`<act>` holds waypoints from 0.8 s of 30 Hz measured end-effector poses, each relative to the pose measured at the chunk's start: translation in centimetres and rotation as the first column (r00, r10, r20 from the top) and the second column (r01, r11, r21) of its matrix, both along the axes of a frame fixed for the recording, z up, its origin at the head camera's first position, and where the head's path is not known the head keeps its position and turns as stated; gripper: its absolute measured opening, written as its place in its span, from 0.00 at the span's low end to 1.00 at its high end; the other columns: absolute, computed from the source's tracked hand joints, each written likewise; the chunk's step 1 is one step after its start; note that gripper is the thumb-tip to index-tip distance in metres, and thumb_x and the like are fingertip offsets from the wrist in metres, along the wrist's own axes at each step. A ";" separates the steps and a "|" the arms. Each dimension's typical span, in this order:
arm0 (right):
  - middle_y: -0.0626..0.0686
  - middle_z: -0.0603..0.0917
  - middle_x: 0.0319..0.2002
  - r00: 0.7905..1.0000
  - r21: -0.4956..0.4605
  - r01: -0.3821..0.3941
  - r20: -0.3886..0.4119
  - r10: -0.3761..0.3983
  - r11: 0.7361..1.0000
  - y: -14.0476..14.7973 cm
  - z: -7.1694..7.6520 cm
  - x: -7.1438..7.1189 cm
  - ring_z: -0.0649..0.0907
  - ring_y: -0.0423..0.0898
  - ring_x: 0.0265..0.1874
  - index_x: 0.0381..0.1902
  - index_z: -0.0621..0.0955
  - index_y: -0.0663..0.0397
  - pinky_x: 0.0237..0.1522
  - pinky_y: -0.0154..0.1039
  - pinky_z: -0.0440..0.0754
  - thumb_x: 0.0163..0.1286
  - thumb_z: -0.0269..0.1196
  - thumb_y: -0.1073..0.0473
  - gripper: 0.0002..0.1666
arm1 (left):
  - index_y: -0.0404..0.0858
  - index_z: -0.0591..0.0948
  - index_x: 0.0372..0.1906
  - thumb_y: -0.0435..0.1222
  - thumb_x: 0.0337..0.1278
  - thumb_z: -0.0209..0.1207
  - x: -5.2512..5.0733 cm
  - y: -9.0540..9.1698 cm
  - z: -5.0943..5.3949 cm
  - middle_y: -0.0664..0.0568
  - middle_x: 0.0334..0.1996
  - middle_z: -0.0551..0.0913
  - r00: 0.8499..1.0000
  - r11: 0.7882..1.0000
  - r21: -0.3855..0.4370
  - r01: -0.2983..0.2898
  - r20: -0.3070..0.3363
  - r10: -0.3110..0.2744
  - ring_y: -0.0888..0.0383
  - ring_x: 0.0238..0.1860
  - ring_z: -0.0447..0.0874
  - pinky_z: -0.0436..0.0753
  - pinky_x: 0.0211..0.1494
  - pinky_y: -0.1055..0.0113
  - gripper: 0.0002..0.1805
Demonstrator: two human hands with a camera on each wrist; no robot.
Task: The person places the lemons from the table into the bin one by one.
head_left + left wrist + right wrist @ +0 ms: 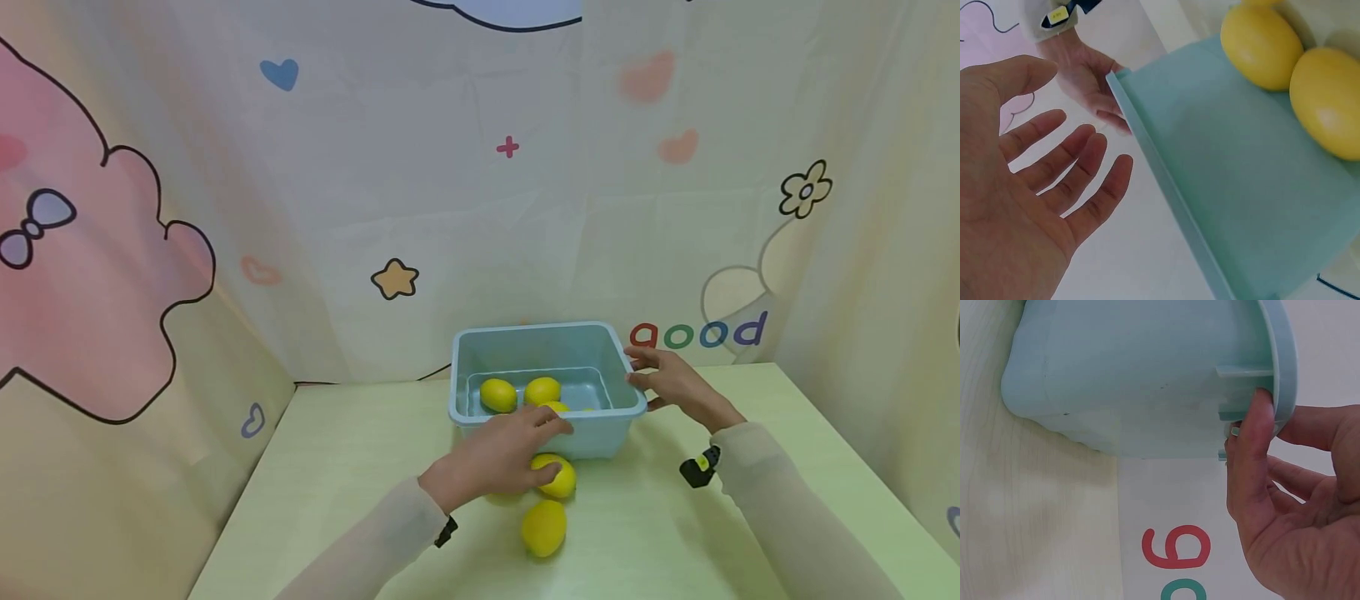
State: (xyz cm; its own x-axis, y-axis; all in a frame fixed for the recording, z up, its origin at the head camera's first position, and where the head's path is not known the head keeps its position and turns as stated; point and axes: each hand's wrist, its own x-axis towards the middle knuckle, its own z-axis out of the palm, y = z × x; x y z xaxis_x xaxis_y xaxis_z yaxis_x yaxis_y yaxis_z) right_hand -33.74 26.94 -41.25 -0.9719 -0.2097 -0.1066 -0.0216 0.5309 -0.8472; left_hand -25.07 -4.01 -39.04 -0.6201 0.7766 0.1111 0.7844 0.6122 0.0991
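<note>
A light blue bin (pixel 547 437) stands towards the back of the table with several yellow lemons inside, among them one at its left (pixel 498 396). My left hand (pixel 498 454) hovers by the bin's front wall, its fingers spread and loosely bent, holding nothing; in the left wrist view the hand (pixel 1029 181) is apart from the bin (pixel 1210 150). My right hand (pixel 678 387) grips the bin's right rim; the right wrist view has that hand (pixel 1297 494) with fingers and thumb on either side of the rim (pixel 1285 362). Two lemons (pixel 553 477) (pixel 543 527) lie before the bin; another is mostly hidden beneath my left hand.
The pale table (pixel 337 467) reaches back to a printed curtain (pixel 450 208) just behind the bin. A dark cord (pixel 433 372) runs along the table's back edge, left of the bin. Curtains also hang at both sides.
</note>
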 end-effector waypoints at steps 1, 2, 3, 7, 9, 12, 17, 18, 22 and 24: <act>0.71 0.65 0.68 1.000 0.001 0.000 0.000 0.000 1.000 0.0 0.0 0.0 0.76 0.65 0.59 0.77 0.54 0.61 0.43 0.50 0.88 0.72 0.57 0.59 0.41 | 0.52 0.73 0.65 0.50 0.65 0.58 0.2 0.1 -0.1 0.58 0.61 0.76 1.000 1.000 -0.005 0.008 0.004 -0.008 0.60 0.55 0.77 0.81 0.58 0.69 0.25; 0.71 0.65 0.68 1.000 0.001 0.001 0.000 -0.001 1.000 0.0 0.0 0.0 0.76 0.66 0.59 0.77 0.54 0.61 0.43 0.50 0.88 0.72 0.57 0.59 0.41 | 0.53 0.73 0.65 0.50 0.65 0.57 0.4 0.1 -0.3 0.59 0.60 0.76 1.000 1.000 -0.012 0.015 0.002 -0.015 0.61 0.55 0.77 0.81 0.58 0.69 0.25; 0.71 0.65 0.68 1.000 0.003 0.002 0.000 -0.002 1.000 0.0 -0.1 0.0 0.76 0.66 0.59 0.77 0.54 0.61 0.43 0.50 0.88 0.72 0.57 0.59 0.41 | 0.53 0.73 0.65 0.50 0.64 0.58 0.5 0.2 -0.5 0.59 0.59 0.76 1.000 1.000 -0.016 0.025 -0.003 -0.025 0.61 0.54 0.78 0.81 0.57 0.70 0.25; 0.71 0.66 0.68 1.000 0.005 0.002 -0.002 -0.002 1.000 0.0 -0.1 0.0 0.76 0.66 0.60 0.77 0.54 0.61 0.43 0.50 0.88 0.72 0.57 0.59 0.40 | 0.51 0.74 0.64 0.51 0.63 0.58 0.9 0.4 -1.5 0.59 0.57 0.78 0.997 0.997 -0.049 0.067 -0.040 -0.069 0.63 0.53 0.78 0.80 0.57 0.71 0.25; 0.70 0.66 0.68 1.000 0.006 0.004 0.000 -0.004 1.000 0.0 -0.1 0.0 0.76 0.65 0.60 0.77 0.55 0.60 0.43 0.50 0.88 0.72 0.57 0.59 0.40 | 0.51 0.74 0.64 0.50 0.63 0.59 1.1 0.5 -2.2 0.59 0.57 0.78 0.996 0.994 -0.061 0.085 -0.033 -0.087 0.62 0.53 0.78 0.80 0.56 0.72 0.26; 0.70 0.65 0.68 1.000 0.010 0.007 0.010 -0.007 1.000 0.0 -0.1 -0.1 0.76 0.65 0.60 0.77 0.55 0.59 0.43 0.49 0.88 0.73 0.57 0.58 0.41 | 0.52 0.73 0.64 0.50 0.63 0.59 1.4 0.6 -3.1 0.59 0.58 0.78 0.995 0.992 -0.081 0.100 -0.009 -0.102 0.62 0.55 0.77 0.81 0.56 0.71 0.25; 0.70 0.64 0.69 1.000 0.017 0.015 0.023 -0.015 1.000 0.1 -0.1 -0.2 0.76 0.65 0.60 0.77 0.54 0.58 0.43 0.48 0.88 0.73 0.58 0.57 0.41 | 0.55 0.73 0.63 0.51 0.63 0.58 1.7 0.7 -4.4 0.60 0.59 0.76 0.994 0.989 -0.100 0.111 0.019 -0.110 0.63 0.56 0.76 0.81 0.54 0.73 0.24; 0.70 0.64 0.69 1.000 0.017 0.017 0.023 -0.017 1.000 0.1 -0.1 -0.2 0.75 0.65 0.60 0.77 0.54 0.58 0.43 0.48 0.88 0.73 0.58 0.57 0.41 | 0.55 0.74 0.63 0.51 0.63 0.58 1.8 0.7 -4.7 0.60 0.60 0.76 0.993 0.988 -0.104 0.114 0.022 -0.112 0.63 0.57 0.76 0.81 0.54 0.73 0.24; 0.70 0.64 0.69 1.000 0.015 0.020 0.023 -0.020 1.000 0.2 -0.2 -0.2 0.76 0.65 0.60 0.77 0.55 0.58 0.43 0.48 0.88 0.73 0.58 0.57 0.41 | 0.55 0.74 0.62 0.51 0.62 0.59 1.9 0.8 -5.8 0.60 0.62 0.75 0.993 0.986 -0.121 0.119 0.042 -0.114 0.62 0.59 0.74 0.81 0.53 0.71 0.24; 0.70 0.65 0.69 1.000 0.015 0.018 0.017 -0.018 1.000 0.3 -0.2 -0.2 0.77 0.64 0.59 0.77 0.55 0.59 0.43 0.48 0.88 0.73 0.58 0.57 0.40 | 0.55 0.75 0.62 0.51 0.62 0.60 2.0 0.8 -6.2 0.60 0.62 0.75 0.992 0.984 -0.132 0.123 0.054 -0.117 0.61 0.59 0.75 0.81 0.52 0.70 0.23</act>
